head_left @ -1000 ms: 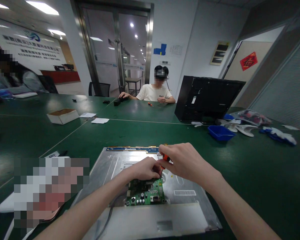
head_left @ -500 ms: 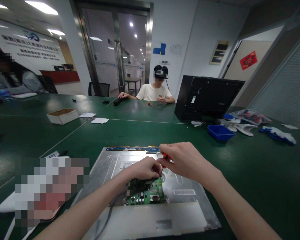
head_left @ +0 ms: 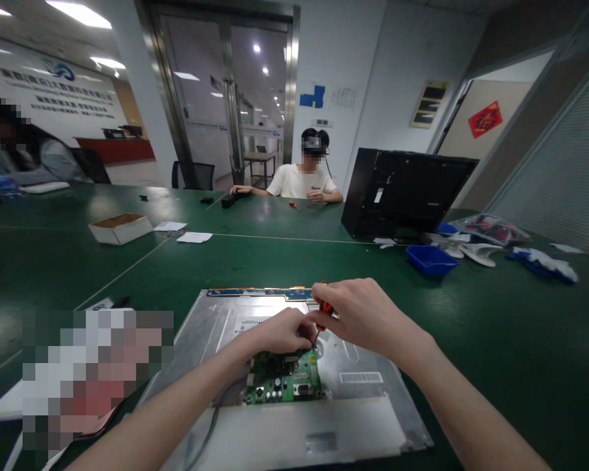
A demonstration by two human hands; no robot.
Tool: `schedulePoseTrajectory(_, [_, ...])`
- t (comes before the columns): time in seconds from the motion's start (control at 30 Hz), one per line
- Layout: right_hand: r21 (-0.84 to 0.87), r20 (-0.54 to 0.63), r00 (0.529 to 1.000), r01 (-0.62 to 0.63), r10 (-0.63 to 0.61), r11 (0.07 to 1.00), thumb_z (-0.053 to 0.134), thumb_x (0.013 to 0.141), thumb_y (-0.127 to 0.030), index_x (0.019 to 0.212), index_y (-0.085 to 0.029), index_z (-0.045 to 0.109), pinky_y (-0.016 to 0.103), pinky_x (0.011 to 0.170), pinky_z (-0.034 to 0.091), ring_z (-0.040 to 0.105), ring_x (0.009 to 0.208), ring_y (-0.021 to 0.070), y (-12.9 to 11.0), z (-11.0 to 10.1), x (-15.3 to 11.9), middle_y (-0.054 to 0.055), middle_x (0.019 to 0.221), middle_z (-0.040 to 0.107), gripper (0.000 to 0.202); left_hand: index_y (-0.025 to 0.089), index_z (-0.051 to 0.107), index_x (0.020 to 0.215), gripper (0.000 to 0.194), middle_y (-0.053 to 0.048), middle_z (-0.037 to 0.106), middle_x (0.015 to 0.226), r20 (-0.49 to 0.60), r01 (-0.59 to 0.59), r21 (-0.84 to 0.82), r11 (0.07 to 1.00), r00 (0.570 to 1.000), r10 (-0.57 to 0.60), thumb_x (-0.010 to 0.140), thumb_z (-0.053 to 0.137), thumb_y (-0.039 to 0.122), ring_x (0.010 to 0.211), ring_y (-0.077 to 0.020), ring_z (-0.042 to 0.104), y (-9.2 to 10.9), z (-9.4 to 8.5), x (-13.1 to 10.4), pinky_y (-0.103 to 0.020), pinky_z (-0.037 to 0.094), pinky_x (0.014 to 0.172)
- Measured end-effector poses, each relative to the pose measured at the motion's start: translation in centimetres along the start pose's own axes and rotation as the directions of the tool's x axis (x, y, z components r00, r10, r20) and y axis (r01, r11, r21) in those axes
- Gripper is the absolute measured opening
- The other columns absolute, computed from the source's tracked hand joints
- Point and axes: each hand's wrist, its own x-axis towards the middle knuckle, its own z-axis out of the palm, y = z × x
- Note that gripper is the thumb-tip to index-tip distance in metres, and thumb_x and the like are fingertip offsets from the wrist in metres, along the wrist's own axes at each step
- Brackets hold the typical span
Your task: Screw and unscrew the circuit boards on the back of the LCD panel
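Note:
My right hand (head_left: 356, 307) is closed around the red and black handle of a screwdriver (head_left: 325, 309), tilted with its shaft pointing down. The shaft reaches the upper right corner of a green circuit board (head_left: 287, 379). Close to that shaft, my left hand (head_left: 289, 329) has its fingers curled together over the board's upper edge. What they pinch, if anything, is hidden. Beneath both hands lies a silver metal display panel (head_left: 368, 356), flat on the table. A narrow blue circuit strip (head_left: 255, 293) runs along its far edge. A grey cable (head_left: 212, 428) crosses its left part.
A black monitor (head_left: 407, 193) stands at the back right, behind a blue tray (head_left: 430, 260). Gloves (head_left: 542, 263) lie further right. An open cardboard box (head_left: 121, 229) and papers (head_left: 195, 237) are at left. One person (head_left: 302, 180) sits opposite, another (head_left: 39, 157) at far left.
The whole view has shifted very slightly. Both hands, the screwdriver and the board keep nearly the same places relative to each other.

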Motion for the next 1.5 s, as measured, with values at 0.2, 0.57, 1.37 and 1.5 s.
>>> schedulePoseTrajectory(0.2, [0.167, 0.041, 0.998, 0.050, -0.057, 0.985, 0.057, 0.079, -0.021, 0.092, -0.020, 0.054, 0.026, 0.054, 0.026, 0.058, 0.070, 0.0139, 0.2, -0.6, -0.6, 0.001, 0.085, 0.066, 0.014, 0.012, 0.070, 0.077, 0.016, 0.000, 0.066, 0.068, 0.017, 0.028, -0.007, 1.000, 0.999, -0.028, 0.068, 0.057, 0.008, 0.062, -0.0127, 0.057, 0.2, -0.1, 0.0, -0.019, 0.040, 0.058])
schedulePoseTrajectory(0.57, [0.059, 0.021, 1.000, 0.015, -0.016, 0.998, 0.056, 0.084, -0.033, 0.083, -0.021, 0.055, 0.026, 0.052, 0.023, 0.058, 0.066, 0.0144, 0.1, -0.4, -0.4, 0.001, 0.078, 0.067, 0.012, 0.013, 0.070, 0.075, 0.016, 0.001, 0.064, 0.065, 0.012, 0.027, 0.018, 0.999, 1.000, -0.027, 0.066, 0.057, 0.009, 0.059, -0.0123, 0.055, 0.1, 0.0, 0.0, -0.020, 0.038, 0.055])
schedulePoseTrajectory(1.37, [0.044, 0.014, 1.000, 0.027, -0.027, 0.999, 0.052, 0.085, -0.027, 0.089, -0.021, 0.051, 0.027, 0.050, 0.019, 0.057, 0.063, 0.0141, 0.1, -0.1, -0.2, 0.000, 0.079, 0.066, 0.007, 0.014, 0.071, 0.078, 0.021, 0.001, 0.068, 0.071, 0.027, 0.019, 0.057, 0.998, 0.999, -0.020, 0.068, 0.055, 0.005, 0.066, -0.0133, 0.059, 0.5, -0.4, -0.1, -0.019, 0.041, 0.062])
schedulePoseTrajectory(1.5, [0.004, 0.007, 1.000, 0.008, -0.008, 1.000, 0.053, 0.087, -0.035, 0.083, -0.021, 0.052, 0.027, 0.049, 0.017, 0.056, 0.061, 0.0140, 0.0, -0.2, -0.2, 0.000, 0.074, 0.065, 0.014, 0.015, 0.072, 0.080, 0.025, 0.000, 0.070, 0.076, 0.037, -0.004, 0.042, 0.999, 0.999, 0.003, 0.068, 0.054, 0.002, 0.072, -0.0145, 0.062, 0.5, -0.5, 0.0, -0.019, 0.043, 0.068])
